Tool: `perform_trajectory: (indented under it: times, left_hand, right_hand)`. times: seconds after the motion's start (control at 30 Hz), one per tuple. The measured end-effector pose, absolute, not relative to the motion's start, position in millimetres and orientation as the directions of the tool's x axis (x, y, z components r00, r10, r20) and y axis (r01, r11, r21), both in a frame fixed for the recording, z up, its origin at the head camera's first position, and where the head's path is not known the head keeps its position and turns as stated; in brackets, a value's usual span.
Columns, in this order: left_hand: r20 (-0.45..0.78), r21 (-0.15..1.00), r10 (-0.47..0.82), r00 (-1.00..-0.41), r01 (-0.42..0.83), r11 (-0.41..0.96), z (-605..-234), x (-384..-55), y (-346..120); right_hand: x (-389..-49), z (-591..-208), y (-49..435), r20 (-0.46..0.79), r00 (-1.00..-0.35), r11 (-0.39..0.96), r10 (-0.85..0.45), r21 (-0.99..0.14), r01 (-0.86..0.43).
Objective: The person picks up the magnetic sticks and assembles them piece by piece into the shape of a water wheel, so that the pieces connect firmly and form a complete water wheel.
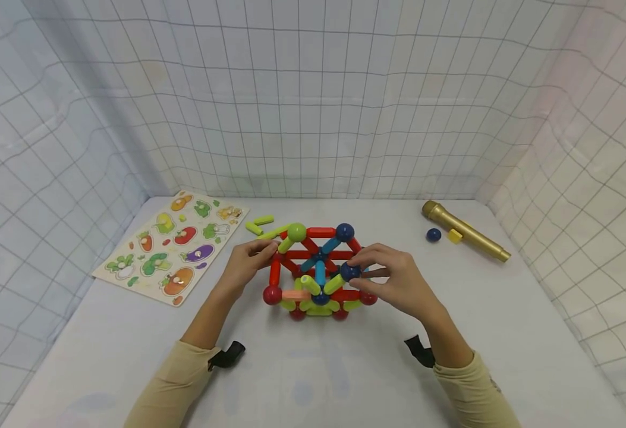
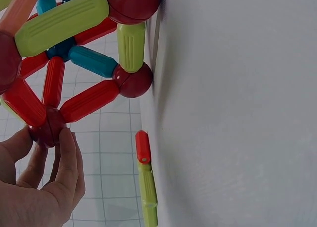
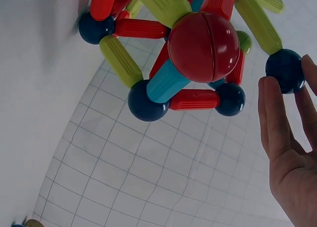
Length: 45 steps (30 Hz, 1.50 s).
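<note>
A frame of coloured rods and balls (image 1: 320,254) stands mid-table. My left hand (image 1: 244,264) is at its left side; in the left wrist view its fingers and thumb grip a dark red ball (image 2: 48,128) where several red rods meet. With my right hand (image 1: 395,279) I pinch a dark blue ball (image 3: 285,71) at the end of a yellow-green rod (image 3: 258,24), on the frame's near right. Another yellow-green rod (image 1: 310,284) juts up from the front blue ball (image 1: 320,297) with its tip bare. A green ball (image 1: 297,232) tops the frame's back left.
A vegetable puzzle board (image 1: 170,246) lies at the left. Loose yellow-green rods (image 1: 254,227) are behind the left hand. At the back right lie a gold microphone-like tube (image 1: 470,233), a small yellow block (image 1: 455,236) and a loose blue ball (image 1: 433,235). Gridded white walls enclose the table.
</note>
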State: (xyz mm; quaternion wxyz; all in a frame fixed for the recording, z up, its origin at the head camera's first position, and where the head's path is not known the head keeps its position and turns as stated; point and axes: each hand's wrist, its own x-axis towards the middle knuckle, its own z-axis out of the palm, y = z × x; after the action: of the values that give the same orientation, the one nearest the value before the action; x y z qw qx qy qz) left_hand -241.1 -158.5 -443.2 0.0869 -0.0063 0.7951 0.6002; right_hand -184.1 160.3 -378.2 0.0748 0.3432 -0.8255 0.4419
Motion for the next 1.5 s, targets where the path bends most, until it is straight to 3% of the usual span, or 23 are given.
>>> perform_trajectory:
  times: [0.67,0.8,0.93,1.07,1.23,1.5]
  left_hand:
    - [-0.121,0.961,0.113,-0.986,-0.089,0.260,-442,-239,-158]
    - [-0.127,0.960,0.112,-0.986,-0.094,0.264,-444,-238,-160]
    - [-0.135,0.958,0.107,-0.985,-0.102,0.269,-447,-239,-160]
    - [-0.130,0.962,0.109,-0.985,-0.099,0.254,-448,-242,-157]
    - [-0.137,0.960,0.104,-0.985,-0.106,0.258,-451,-240,-155]
    - [-0.110,0.965,0.112,-0.988,-0.079,0.252,-447,-239,-159]
  right_hand:
    - [-191,-372,178,0.349,-0.782,0.382,-0.517,-0.723,-0.576]
    - [-214,-379,201,0.260,-0.893,0.496,-0.367,-0.757,-0.424]
    - [-261,-406,230,0.186,-0.972,0.693,-0.147,-0.682,-0.235]
    - [-305,-436,262,0.160,-0.987,0.842,0.005,-0.534,-0.082]
    - [-320,-455,280,0.123,-0.990,0.919,0.062,-0.393,0.008]
    - [-320,-449,281,0.034,-0.992,0.898,0.120,-0.430,0.094]
